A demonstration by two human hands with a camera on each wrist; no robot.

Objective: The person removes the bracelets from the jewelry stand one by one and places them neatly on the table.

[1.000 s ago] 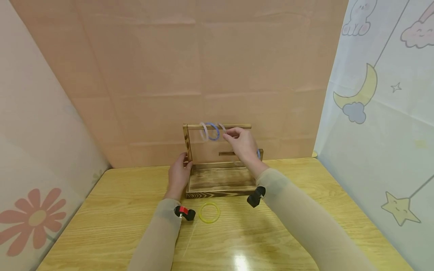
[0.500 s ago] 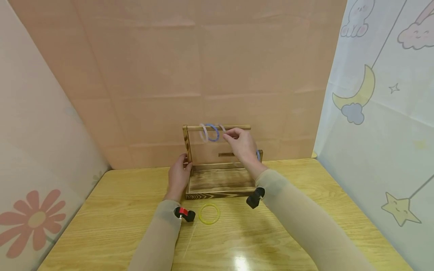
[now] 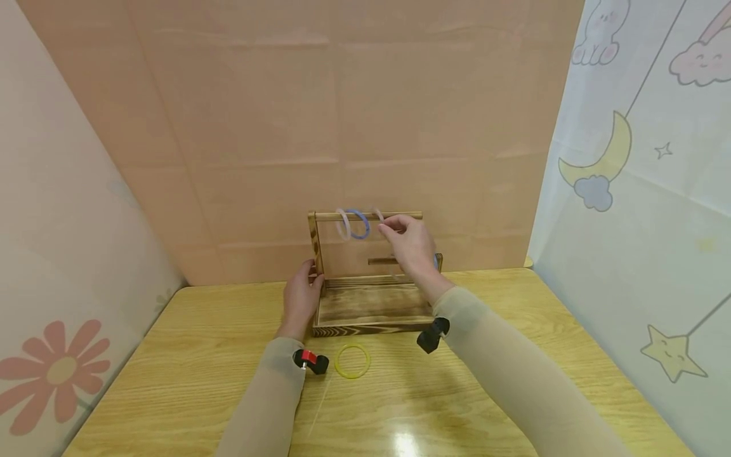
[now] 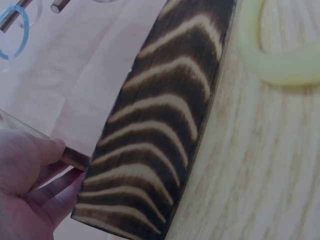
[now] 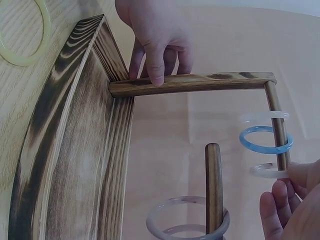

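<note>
A dark-grained wooden bangle stand [image 3: 374, 331] has an upper bar [image 3: 400, 216] and a shorter lower bar [image 5: 214, 175]. My left hand [image 3: 301, 295] grips its left post [image 5: 200, 84], thumb on one side and fingers on the other. Between thumb and fingertips, my right hand [image 3: 410, 244] pinches a pale bangle [image 5: 262, 171] that encircles the upper bar. Farther left on that bar hang a blue bangle [image 3: 367, 225] and a whitish bangle [image 3: 344, 224]. In the right wrist view, a greyish bangle [image 5: 152, 225] rings the lower bar.
On the wooden table [image 3: 228, 355], a yellow bangle [image 3: 338, 368] lies flat before the stand's front edge. A blue bangle [image 3: 436, 261] shows by the right post, partly behind my right wrist. A paper-like backdrop [image 3: 257, 158] rises behind the stand.
My right hand and the pale bangle have shifted slightly right along the upper bar, widening the gap to the blue one. My left hand has kept its grip on the post.
</note>
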